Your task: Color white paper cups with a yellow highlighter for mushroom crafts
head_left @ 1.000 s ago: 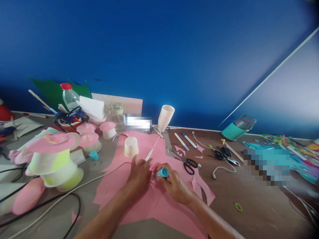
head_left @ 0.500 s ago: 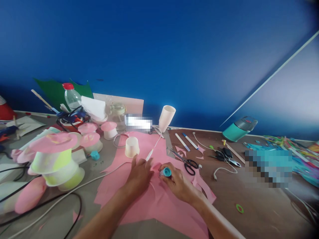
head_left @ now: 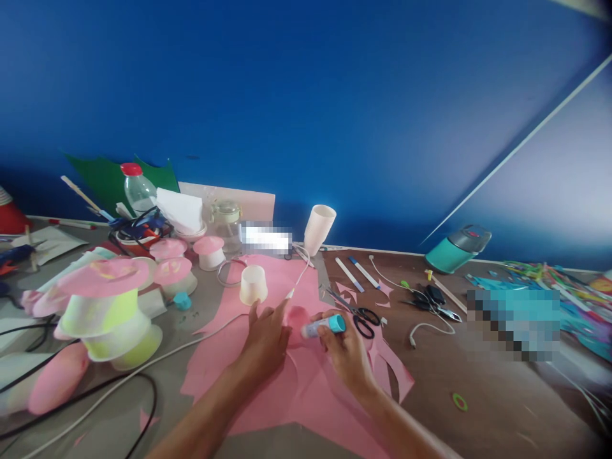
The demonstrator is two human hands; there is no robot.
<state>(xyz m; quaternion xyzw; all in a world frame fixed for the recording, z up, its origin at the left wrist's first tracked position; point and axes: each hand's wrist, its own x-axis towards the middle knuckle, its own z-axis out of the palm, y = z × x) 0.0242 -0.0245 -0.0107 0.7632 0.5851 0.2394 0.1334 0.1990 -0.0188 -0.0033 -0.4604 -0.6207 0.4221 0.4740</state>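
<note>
My right hand (head_left: 348, 357) is wrapped around a glue stick (head_left: 319, 327), a clear tube with a turquoise end, tilted so that its other end meets a pink paper piece (head_left: 298, 315). To the left, my left hand (head_left: 266, 338) lies with fingers stretched out on the pink paper, its fingertips at the edge of that piece. Just beyond these fingers stands a small white paper cup (head_left: 253, 285) upside down. Under both hands spreads a large pink paper sheet (head_left: 268, 408) with cut edges. A white cable tip (head_left: 291, 294) lies close to my left fingers.
Black-handled scissors (head_left: 359, 313) and two markers (head_left: 356, 274) lie to the right. Pink-topped cups (head_left: 108, 312) stand on the left near a white cable (head_left: 143, 363). A tall white cup (head_left: 319, 229) and a turquoise flask (head_left: 454, 250) are by the wall.
The glue stick has swung from nearly upright to a slanted position, and my right hand has shifted slightly right. My left hand has moved a little left, uncovering more of the pink piece.
</note>
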